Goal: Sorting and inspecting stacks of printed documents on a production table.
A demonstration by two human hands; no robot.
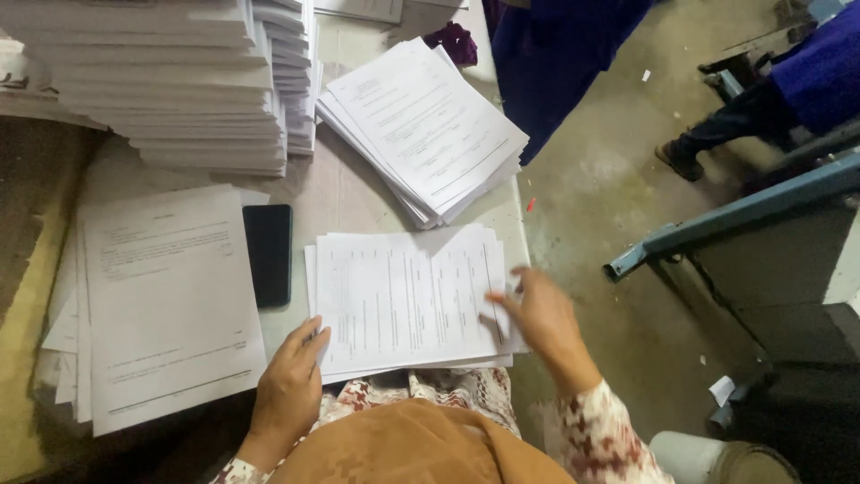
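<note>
White printed sheets form a small stack (408,300) at the table's near edge, long axis running left to right. It lies between the hands: the left hand (291,385) rests flat and open on its near-left corner, and the right hand (537,314) touches its right edge with fingers spread, gripping nothing.

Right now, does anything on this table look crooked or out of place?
Yes. The paper stack at the table's far edge sits turned at an angle, its sheets fanned unevenly. A black phone lies between the paper piles.

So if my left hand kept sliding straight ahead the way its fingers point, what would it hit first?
Probably the black phone. The left hand already rests on the front paper stack's corner, fingers angled up the table; exact heading is uncertain.
</note>
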